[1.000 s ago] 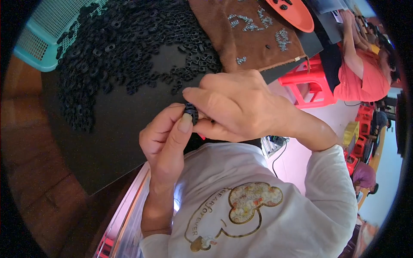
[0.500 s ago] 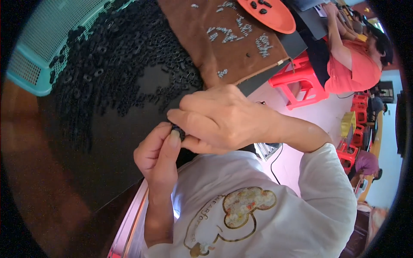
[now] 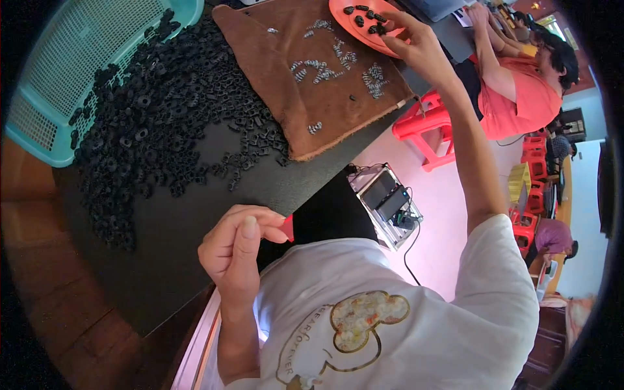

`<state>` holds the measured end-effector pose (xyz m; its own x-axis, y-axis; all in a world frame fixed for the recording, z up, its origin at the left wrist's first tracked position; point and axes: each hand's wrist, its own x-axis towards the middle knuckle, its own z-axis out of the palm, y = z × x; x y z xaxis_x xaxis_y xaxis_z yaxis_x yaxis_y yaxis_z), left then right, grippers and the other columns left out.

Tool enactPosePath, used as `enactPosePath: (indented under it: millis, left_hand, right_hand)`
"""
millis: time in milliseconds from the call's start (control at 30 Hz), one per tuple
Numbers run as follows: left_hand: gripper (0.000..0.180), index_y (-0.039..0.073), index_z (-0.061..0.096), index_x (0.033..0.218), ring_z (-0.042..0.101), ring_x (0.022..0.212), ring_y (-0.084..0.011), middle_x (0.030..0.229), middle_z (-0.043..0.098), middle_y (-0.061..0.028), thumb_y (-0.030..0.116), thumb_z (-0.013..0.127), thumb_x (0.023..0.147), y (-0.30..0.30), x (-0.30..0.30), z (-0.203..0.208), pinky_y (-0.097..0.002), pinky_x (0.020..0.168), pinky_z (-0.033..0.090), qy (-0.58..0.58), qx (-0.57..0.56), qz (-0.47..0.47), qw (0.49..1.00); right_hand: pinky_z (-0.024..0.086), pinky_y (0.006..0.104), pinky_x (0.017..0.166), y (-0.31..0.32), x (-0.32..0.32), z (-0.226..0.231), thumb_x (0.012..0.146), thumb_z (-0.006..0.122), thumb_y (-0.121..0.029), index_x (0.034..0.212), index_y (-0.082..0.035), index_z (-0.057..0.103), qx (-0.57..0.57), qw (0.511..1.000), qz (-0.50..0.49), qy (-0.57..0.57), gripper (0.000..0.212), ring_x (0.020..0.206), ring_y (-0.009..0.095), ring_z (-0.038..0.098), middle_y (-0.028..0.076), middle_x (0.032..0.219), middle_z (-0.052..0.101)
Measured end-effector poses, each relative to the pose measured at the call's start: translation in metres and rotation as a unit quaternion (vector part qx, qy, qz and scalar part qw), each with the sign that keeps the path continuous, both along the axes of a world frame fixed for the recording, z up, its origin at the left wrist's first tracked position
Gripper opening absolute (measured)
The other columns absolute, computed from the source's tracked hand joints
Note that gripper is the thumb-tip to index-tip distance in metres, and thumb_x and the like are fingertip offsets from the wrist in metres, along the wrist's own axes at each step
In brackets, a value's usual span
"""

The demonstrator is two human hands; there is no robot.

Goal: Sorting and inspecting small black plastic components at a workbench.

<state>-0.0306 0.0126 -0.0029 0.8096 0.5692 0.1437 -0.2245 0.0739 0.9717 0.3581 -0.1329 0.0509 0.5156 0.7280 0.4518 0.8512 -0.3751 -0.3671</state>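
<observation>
My right hand [image 3: 416, 49] reaches out over the orange plate [image 3: 339, 14] at the top, thumb and fingers parted. Small black plastic parts [image 3: 360, 21] lie on the plate, and a few sit right by the fingertips; nothing is plainly gripped. Close to my body, beyond the table's near edge, my left hand [image 3: 237, 250] is raised with its thumb apart from loosely bent fingers. No object shows in it. A brown cloth [image 3: 296, 84] with several small metal springs [image 3: 374, 81] lies between the plate and a large heap of black parts [image 3: 169, 104].
A turquoise mesh basket [image 3: 58, 97] stands at the far left beside the heap on the dark table [image 3: 175, 240]. A red stool [image 3: 426, 127] and a metal-framed case with cables [image 3: 390, 205] are to the right. A co-worker in an orange shirt [image 3: 520, 97] sits farther right.
My hands were together on a small black part. The right hand has since moved up and away to the orange plate, which holds more parts; the left stays near my body, now empty.
</observation>
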Motion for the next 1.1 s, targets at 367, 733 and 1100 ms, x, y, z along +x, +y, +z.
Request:
enactPosePath:
  millis: [367,733,1100]
  left_hand:
    - [0.019,-0.006,0.065,0.089,0.062,0.064,-0.0129,0.085,0.066,-0.0126,0.004,0.050,0.095,-0.002,-0.002,0.006,-0.0241,0.062,0.048,0.020,-0.053,0.027,0.998]
    - [0.018,-0.006,0.062,0.090,0.060,0.063,-0.0110,0.085,0.065,-0.0104,0.008,0.052,0.097,0.004,-0.002,0.002,-0.0237,0.060,0.047,-0.005,-0.026,0.026,0.999]
    - [0.023,-0.005,0.064,0.090,0.063,0.064,-0.0127,0.085,0.066,-0.0109,0.013,0.051,0.098,0.012,-0.006,0.003,-0.0244,0.057,0.049,0.009,0.008,-0.015,1.000]
  right_hand:
    - [0.049,0.0231,0.071,0.041,-0.078,-0.001,0.095,0.058,-0.010,0.114,0.003,0.062,0.014,0.979,0.151,0.139,0.023,0.077,0.009,0.059,0.004,0.091,0.066]
    - [0.053,0.0356,0.074,0.164,-0.200,-0.017,0.083,0.065,-0.017,0.113,-0.008,0.063,-0.062,0.910,0.405,-0.064,0.031,0.092,0.027,0.059,0.009,0.108,0.056]
    - [0.050,0.0394,0.076,0.179,-0.196,-0.024,0.077,0.069,-0.019,0.104,-0.008,0.067,-0.060,0.885,0.434,-0.157,0.029,0.089,0.030,0.057,0.010,0.098,0.057]
